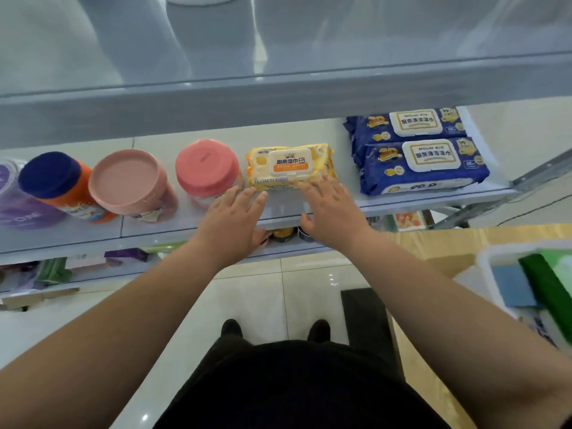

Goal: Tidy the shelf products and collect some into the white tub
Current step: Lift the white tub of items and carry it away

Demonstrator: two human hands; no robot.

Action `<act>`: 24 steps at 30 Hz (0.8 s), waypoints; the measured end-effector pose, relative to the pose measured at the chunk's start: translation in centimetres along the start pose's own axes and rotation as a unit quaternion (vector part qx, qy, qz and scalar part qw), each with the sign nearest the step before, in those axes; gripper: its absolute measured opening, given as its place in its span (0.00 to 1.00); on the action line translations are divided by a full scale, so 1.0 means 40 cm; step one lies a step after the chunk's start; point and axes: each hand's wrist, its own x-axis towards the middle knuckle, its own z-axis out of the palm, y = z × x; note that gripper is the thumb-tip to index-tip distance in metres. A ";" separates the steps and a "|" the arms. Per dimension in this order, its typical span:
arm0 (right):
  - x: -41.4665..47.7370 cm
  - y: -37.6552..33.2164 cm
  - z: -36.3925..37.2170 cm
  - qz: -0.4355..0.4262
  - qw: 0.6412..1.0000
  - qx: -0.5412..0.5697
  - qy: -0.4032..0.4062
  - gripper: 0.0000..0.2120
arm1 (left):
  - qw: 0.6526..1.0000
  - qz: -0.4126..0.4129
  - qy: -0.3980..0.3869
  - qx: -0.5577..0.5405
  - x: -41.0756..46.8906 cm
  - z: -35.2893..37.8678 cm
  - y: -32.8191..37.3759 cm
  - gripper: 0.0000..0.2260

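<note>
Yellow lemon wet-wipes pack (289,167) flat on shelf (402,202), right hand (331,209) spread wide, fingertips on pack's front edge, left hand (235,212) open flat at pack's front-left corner, contact unclear, white tub (487,264) well right of pack

The shelf (348,162) carries jars (130,184), a yellow wipes pack (289,167) and two blue packs (424,165).

The purple round container (14,193) is cut off by the left edge, the white plastic tub (487,261) by the right, the pale objects (210,35) on top are blurred, and the lower goods (54,270) lie half hidden under the grey shelf (349,171).
</note>
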 end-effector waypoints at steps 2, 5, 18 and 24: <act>-0.049 -0.019 -0.012 0.039 0.999 0.004 0.001 0.32 | 0.999 0.048 0.007 0.006 0.010 -0.024 0.011 0.34; -0.132 -0.055 -0.018 0.098 0.995 0.013 0.022 0.31 | 0.993 0.118 0.024 0.011 0.009 -0.052 0.027 0.32; -0.528 -0.193 -0.006 0.374 0.918 0.016 0.128 0.27 | 0.916 0.400 0.011 -0.028 -0.046 -0.075 0.294 0.30; -0.712 -0.168 -0.017 0.449 0.881 0.025 0.147 0.29 | 0.882 0.471 0.010 -0.005 -0.074 -0.096 0.472 0.30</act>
